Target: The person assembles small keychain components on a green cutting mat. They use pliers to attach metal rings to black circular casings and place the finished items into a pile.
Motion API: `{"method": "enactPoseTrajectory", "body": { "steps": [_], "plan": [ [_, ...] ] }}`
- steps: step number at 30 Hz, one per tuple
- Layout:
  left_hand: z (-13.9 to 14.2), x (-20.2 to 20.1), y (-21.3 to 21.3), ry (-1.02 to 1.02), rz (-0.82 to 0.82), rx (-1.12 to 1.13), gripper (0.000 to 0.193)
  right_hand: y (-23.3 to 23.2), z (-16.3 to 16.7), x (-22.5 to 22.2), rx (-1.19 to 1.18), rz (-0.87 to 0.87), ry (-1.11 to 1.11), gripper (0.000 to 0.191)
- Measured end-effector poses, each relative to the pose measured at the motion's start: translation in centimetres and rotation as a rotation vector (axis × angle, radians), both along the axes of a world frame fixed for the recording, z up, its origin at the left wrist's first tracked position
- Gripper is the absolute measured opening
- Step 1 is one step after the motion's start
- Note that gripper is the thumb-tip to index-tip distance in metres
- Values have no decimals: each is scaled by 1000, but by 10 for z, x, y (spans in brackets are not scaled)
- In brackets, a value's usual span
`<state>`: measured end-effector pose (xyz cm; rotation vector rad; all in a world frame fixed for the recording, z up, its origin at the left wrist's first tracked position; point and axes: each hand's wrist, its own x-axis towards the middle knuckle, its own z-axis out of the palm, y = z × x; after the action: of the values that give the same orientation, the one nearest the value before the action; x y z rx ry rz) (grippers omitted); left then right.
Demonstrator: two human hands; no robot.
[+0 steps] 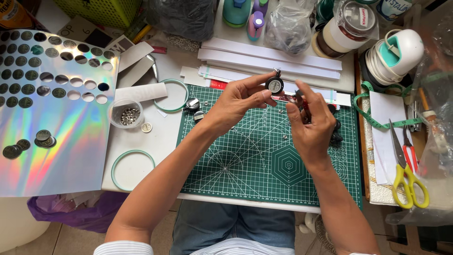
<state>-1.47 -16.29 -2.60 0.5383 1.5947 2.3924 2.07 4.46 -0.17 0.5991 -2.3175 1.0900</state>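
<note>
Both hands (273,106) over mat (226,160) centre

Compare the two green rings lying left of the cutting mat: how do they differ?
The upper green ring lies beside the cutting mat's top left corner, and a white paper strip overlaps its left side; the lower green ring lies nearer the table's front edge, with nothing across it. The lower ring looks slightly larger. Both are thin, round, pale green, flat on the white surface, and untouched by either hand.
</note>
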Motion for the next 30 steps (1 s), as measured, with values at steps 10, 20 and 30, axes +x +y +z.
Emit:
{"method": "enactPoseTrajectory", "body": {
  "steps": [10,20,30],
  "plan": [
    [-3,0,3,-53,-20,81,52,-9,8,5,32,12,-81,41],
    [-1,4,4,-76,-32,97,47,-10,6,5,31,41,-107,40],
    [0,5,3,-53,-5,40,47,-9,3,4,30,52,-109,40]
  ]
}}
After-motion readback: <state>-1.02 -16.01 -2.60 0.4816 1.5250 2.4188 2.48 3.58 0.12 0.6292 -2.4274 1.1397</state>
